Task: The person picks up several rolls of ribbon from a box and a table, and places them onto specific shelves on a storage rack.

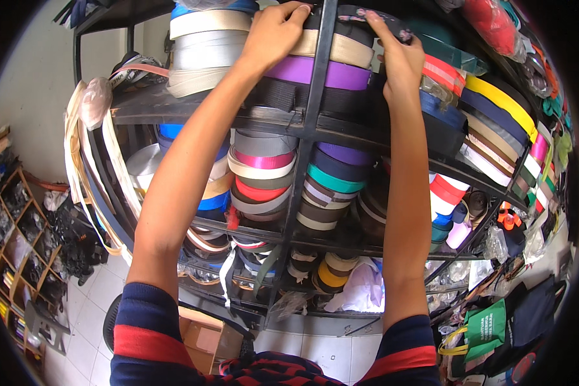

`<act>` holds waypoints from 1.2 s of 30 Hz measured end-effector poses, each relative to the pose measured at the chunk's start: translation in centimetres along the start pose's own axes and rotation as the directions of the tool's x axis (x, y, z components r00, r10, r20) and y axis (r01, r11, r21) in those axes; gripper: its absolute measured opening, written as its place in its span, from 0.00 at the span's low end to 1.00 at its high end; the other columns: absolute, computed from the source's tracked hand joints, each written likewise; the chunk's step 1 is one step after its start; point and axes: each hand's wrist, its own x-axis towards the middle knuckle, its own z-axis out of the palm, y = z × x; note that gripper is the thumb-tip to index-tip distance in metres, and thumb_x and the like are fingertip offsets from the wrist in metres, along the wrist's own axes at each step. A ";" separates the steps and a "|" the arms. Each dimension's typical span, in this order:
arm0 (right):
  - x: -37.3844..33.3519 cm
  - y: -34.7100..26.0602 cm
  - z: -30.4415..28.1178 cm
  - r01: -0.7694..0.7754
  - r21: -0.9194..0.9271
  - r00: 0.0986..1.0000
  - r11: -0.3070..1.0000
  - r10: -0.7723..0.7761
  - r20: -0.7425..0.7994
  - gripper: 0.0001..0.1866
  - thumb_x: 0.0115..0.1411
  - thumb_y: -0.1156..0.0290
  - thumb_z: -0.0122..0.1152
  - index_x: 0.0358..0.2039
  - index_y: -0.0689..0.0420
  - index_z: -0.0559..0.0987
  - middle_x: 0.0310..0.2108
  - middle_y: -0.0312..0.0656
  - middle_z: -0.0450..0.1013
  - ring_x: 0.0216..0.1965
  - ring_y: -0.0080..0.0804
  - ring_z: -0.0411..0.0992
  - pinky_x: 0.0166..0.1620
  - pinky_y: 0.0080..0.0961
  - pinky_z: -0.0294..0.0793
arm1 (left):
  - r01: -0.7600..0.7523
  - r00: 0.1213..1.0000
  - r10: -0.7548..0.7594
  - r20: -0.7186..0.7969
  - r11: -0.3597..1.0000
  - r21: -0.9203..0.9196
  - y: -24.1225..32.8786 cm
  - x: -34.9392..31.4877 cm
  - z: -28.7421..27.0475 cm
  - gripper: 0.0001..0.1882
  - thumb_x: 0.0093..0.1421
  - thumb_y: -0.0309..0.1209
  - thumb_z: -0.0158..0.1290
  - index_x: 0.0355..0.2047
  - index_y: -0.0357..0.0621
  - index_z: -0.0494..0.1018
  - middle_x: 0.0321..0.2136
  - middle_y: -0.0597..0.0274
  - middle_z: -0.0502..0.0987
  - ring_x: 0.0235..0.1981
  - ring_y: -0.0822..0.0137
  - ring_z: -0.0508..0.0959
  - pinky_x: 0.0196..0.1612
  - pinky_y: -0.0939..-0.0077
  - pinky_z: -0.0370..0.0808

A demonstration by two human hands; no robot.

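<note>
Both my arms reach up to the top level of a black metal rack (309,122). A roll of black webbing with a pink flower pattern (354,14) lies on top of a stack there, behind the upright post. My left hand (273,35) is closed at the roll's left edge, its fingertips partly out of sight. My right hand (400,61) grips the roll's right side, one digit along its top. Under it are a beige webbing roll (347,53) and a purple webbing roll (347,75). White and grey webbing rolls (211,48) stand left of my left hand.
More colored rolls, such as a teal one (334,180), fill the lower shelves. Yellow webbing (502,96) is stacked at right. Loose straps (77,154) hang from the rack's left end. A cardboard box (202,341) and a green bag (484,331) lie lower down.
</note>
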 end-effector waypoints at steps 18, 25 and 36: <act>3.1 0.7 1.2 -0.059 -0.228 0.943 0.972 0.129 0.306 0.37 0.55 0.45 0.61 0.47 0.71 0.74 0.42 0.55 0.74 0.44 0.37 0.72 0.49 0.28 0.69 | 0.211 0.962 -0.178 -0.209 0.966 0.147 0.5 1.3 0.0 0.23 0.56 0.47 0.52 0.39 0.37 0.76 0.32 0.42 0.79 0.38 0.47 0.78 0.45 0.61 0.73; 3.7 0.4 2.1 -0.052 -0.397 0.950 0.916 0.168 0.262 0.28 0.55 0.50 0.64 0.40 0.68 0.80 0.34 0.48 0.78 0.35 0.31 0.74 0.41 0.28 0.72 | 0.279 0.955 -0.280 -0.095 0.960 -0.015 -0.1 0.1 -1.1 0.25 0.57 0.47 0.52 0.43 0.36 0.75 0.35 0.44 0.79 0.39 0.52 0.78 0.44 0.66 0.72; 3.4 0.9 -0.4 0.029 -0.230 0.993 0.973 -0.002 0.119 0.23 0.57 0.55 0.61 0.42 0.63 0.78 0.36 0.44 0.76 0.37 0.32 0.73 0.40 0.25 0.70 | 0.085 0.995 -0.087 -0.058 0.996 -0.030 -1.1 -0.7 -1.9 0.25 0.59 0.46 0.50 0.46 0.34 0.72 0.37 0.41 0.78 0.41 0.51 0.78 0.46 0.66 0.71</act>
